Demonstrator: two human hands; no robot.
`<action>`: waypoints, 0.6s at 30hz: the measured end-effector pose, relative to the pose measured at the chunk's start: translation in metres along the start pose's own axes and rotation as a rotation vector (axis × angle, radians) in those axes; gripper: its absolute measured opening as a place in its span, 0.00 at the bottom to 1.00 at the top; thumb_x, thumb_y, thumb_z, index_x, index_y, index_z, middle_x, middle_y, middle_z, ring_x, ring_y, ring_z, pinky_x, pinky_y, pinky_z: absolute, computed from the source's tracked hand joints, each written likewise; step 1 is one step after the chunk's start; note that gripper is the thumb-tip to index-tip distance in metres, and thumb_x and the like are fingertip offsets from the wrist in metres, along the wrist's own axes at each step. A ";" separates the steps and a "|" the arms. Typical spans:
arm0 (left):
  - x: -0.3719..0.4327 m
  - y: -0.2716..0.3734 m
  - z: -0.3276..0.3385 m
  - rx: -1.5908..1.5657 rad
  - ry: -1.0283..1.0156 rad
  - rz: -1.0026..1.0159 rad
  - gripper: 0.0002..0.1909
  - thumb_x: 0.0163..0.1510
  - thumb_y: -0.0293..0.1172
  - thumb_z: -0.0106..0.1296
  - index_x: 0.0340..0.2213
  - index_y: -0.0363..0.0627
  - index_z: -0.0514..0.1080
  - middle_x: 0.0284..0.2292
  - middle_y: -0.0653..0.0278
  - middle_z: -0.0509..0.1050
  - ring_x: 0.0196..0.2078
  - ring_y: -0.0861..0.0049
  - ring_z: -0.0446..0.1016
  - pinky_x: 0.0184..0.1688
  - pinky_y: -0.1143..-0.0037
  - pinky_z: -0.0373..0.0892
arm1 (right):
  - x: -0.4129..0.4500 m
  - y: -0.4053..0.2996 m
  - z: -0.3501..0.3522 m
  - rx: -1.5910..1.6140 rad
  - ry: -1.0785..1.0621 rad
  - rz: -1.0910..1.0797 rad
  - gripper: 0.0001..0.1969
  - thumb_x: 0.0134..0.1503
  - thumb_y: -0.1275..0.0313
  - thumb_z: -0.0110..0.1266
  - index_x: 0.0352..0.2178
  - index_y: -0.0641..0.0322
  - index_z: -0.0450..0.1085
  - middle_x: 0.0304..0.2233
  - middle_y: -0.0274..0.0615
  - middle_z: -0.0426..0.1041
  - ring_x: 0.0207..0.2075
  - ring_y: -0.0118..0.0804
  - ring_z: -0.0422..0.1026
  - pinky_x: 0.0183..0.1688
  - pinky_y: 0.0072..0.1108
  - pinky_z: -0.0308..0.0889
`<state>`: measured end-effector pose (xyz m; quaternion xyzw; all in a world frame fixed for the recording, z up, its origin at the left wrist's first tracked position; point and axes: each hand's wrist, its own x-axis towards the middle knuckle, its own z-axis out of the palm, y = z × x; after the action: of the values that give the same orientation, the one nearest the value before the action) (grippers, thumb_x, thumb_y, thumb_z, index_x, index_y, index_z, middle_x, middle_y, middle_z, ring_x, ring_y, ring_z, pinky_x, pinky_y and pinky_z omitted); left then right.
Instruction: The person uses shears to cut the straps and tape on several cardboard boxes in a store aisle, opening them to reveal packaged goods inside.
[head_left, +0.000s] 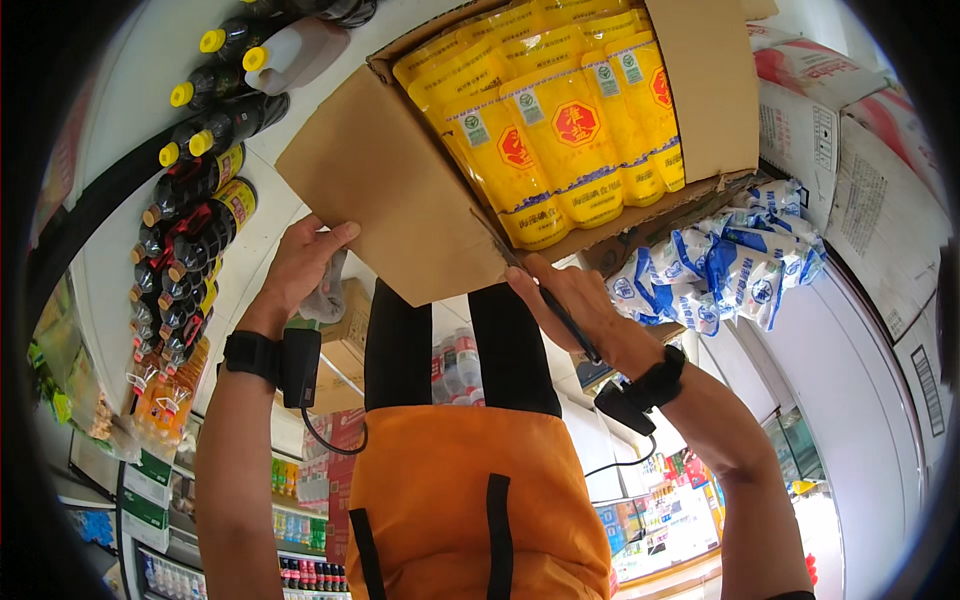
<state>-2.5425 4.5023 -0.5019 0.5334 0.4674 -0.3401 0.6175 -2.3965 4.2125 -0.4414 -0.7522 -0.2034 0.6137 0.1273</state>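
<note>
An open cardboard carton (607, 236) in front of me holds several yellow plastic pouches (574, 142) with red octagonal emblems. My left hand (304, 259) grips the outer edge of the carton's near-left flap (405, 180), thumb on top. The flap is folded outward and still joins the carton along part of its edge. In my right hand (574, 300) is a knife with a dark handle (566, 319). Its narrow blade (495, 240) lies along the flap's inner edge, close to the nearest pouch. The fingers partly hide the blade's base.
Dark bottles with yellow caps (214, 139) and a pale plastic jug (296, 56) stand at the left. Several white-and-blue bags (720, 262) lie right of the carton. Stacked white cartons (862, 180) rise at the far right. A grey cloth (326, 292) is near my left wrist.
</note>
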 end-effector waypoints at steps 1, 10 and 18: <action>-0.001 0.001 -0.001 0.014 -0.018 -0.002 0.19 0.53 0.42 0.54 0.40 0.41 0.70 0.24 0.70 0.72 0.14 0.89 0.58 0.15 0.83 0.55 | -0.001 0.001 0.001 -0.030 0.014 -0.004 0.24 0.62 0.51 0.33 0.29 0.63 0.62 0.18 0.56 0.70 0.24 0.58 0.70 0.30 0.41 0.64; 0.013 -0.009 0.004 -0.089 0.003 -0.002 0.18 0.51 0.42 0.55 0.38 0.41 0.71 0.22 0.70 0.70 0.15 0.87 0.60 0.16 0.81 0.56 | -0.002 0.005 0.006 0.123 -0.062 -0.012 0.24 0.62 0.49 0.32 0.33 0.63 0.59 0.23 0.62 0.68 0.29 0.62 0.69 0.32 0.40 0.63; 0.024 -0.018 0.008 -0.146 0.009 0.022 0.17 0.53 0.42 0.54 0.38 0.43 0.69 0.21 0.74 0.67 0.15 0.90 0.59 0.14 0.83 0.55 | 0.021 -0.019 -0.009 0.068 -0.083 0.021 0.27 0.62 0.51 0.30 0.30 0.67 0.62 0.24 0.64 0.69 0.30 0.63 0.68 0.34 0.40 0.63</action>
<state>-2.5497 4.4923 -0.5307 0.4937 0.4876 -0.2960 0.6564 -2.3869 4.2394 -0.4496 -0.7233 -0.1797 0.6524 0.1376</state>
